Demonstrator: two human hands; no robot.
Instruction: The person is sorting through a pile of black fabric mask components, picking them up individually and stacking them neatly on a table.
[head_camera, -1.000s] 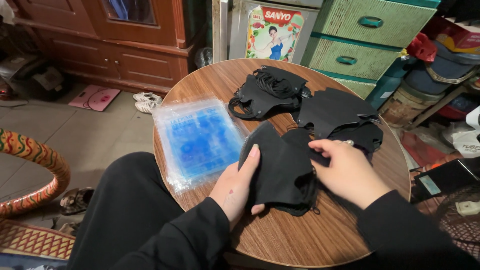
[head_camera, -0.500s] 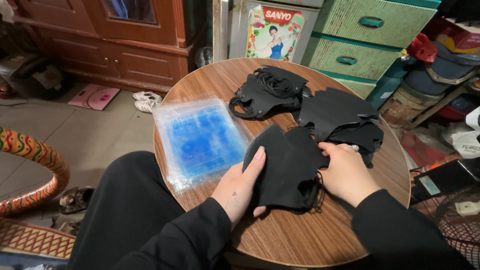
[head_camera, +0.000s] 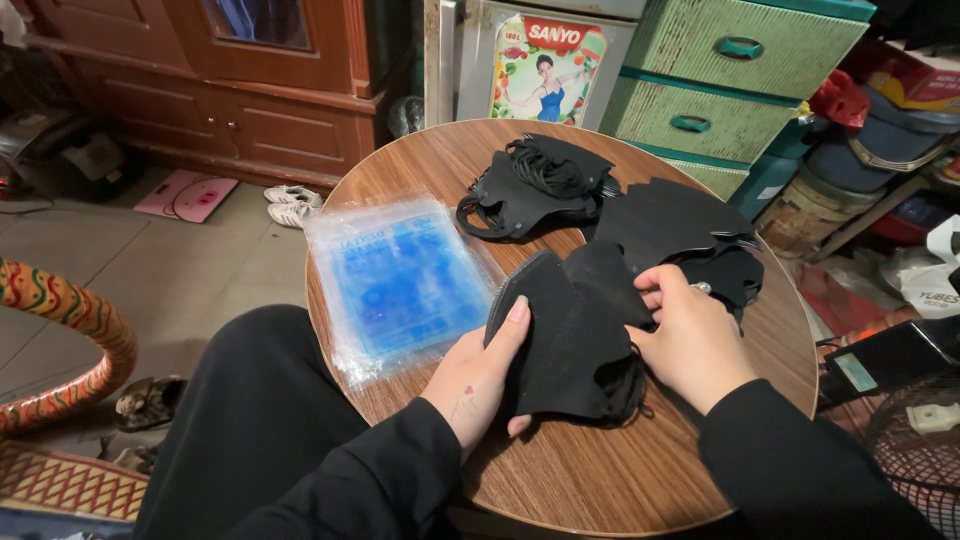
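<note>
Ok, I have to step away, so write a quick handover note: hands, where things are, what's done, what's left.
Left hand: holds the near edge of a black mask on the round table.
Right hand: pinches the same mask's far side.
Stack of clear blue bags lies left of it.
Two piles of masks lie behind.
Done: no mask visibly bagged.
Left: both piles.

L hand (head_camera: 478, 378) thumb raised; R hand (head_camera: 690, 335) fingers curled, palm down.

A cluttered home: wooden cabinet (head_camera: 250, 90); green drawers (head_camera: 740, 70); shoes (head_camera: 292, 203).
</note>
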